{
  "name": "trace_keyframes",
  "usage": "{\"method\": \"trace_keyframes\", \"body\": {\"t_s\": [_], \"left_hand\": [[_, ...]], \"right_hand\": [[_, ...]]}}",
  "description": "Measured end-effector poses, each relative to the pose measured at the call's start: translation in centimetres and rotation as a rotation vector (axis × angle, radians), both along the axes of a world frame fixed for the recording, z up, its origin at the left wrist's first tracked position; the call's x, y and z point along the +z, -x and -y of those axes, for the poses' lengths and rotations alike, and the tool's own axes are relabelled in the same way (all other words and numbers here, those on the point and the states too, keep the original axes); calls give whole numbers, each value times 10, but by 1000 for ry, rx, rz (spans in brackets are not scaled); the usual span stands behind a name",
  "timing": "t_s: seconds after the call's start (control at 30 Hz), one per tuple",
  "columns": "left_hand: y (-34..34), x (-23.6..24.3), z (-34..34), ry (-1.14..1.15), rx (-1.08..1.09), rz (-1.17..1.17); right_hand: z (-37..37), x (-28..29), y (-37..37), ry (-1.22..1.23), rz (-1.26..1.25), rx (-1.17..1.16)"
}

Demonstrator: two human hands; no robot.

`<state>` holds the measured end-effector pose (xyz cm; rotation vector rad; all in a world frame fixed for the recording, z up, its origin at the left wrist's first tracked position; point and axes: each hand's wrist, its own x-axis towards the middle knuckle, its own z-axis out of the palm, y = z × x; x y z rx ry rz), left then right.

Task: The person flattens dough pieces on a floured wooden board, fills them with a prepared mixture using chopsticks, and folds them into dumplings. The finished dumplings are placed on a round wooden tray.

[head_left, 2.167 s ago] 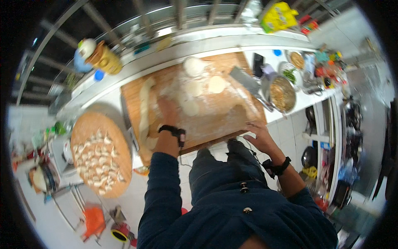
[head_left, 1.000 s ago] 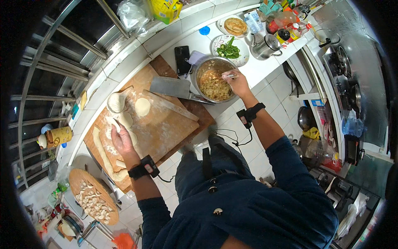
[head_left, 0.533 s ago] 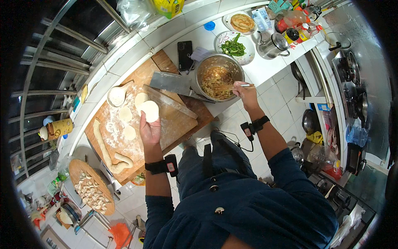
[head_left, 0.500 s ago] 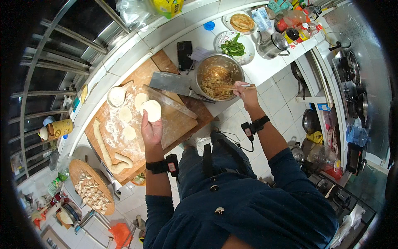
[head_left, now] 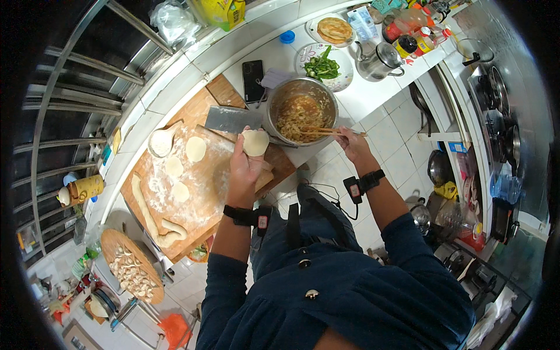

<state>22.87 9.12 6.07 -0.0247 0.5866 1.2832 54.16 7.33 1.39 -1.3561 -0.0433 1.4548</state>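
Observation:
A round dough wrapper (head_left: 255, 142) lies in my left hand (head_left: 245, 163), raised above the floury wooden board (head_left: 213, 189), left of the steel pot of chopped filling (head_left: 300, 108). My right hand (head_left: 350, 143) grips wooden chopsticks (head_left: 321, 131) whose tips are in the filling near the pot's front side. On the board lie a long bent dough rope (head_left: 146, 210), a few flat wrappers (head_left: 195, 149) and a pale scoop of flour (head_left: 161, 140). A wide cleaver (head_left: 224, 119) rests at the board's back right, partly hidden by my left hand and the pot.
An oval board of shaped dumplings (head_left: 131, 268) stands at the left. Along the counter are a phone (head_left: 254, 81), a plate of green peppers (head_left: 321, 67), flatbreads (head_left: 335, 30), a steel kettle (head_left: 379, 62) and bottles (head_left: 420, 41). A stove (head_left: 493, 111) is on the far right.
My left hand has picked up a wrapper and carried it right and up toward the pot. My right hand, with the chopsticks, has moved down and right at the pot's front edge.

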Motion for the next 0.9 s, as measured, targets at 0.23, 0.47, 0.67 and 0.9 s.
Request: {"method": "trace_keyframes", "body": {"t_s": [0.23, 0.47, 0.67, 0.9], "left_hand": [[-24, -4, -6, 173, 55, -111], [-30, -4, -5, 153, -4, -206], [-25, -8, -5, 139, 8, -173], [-41, -3, -16, 280, 97, -314]], "right_hand": [[-3, 40, 0, -186, 310, 52], [-17, 38, 10, -291, 306, 276], [-12, 12, 6, -109, 109, 117], [-6, 27, -7, -102, -3, 59]]}}
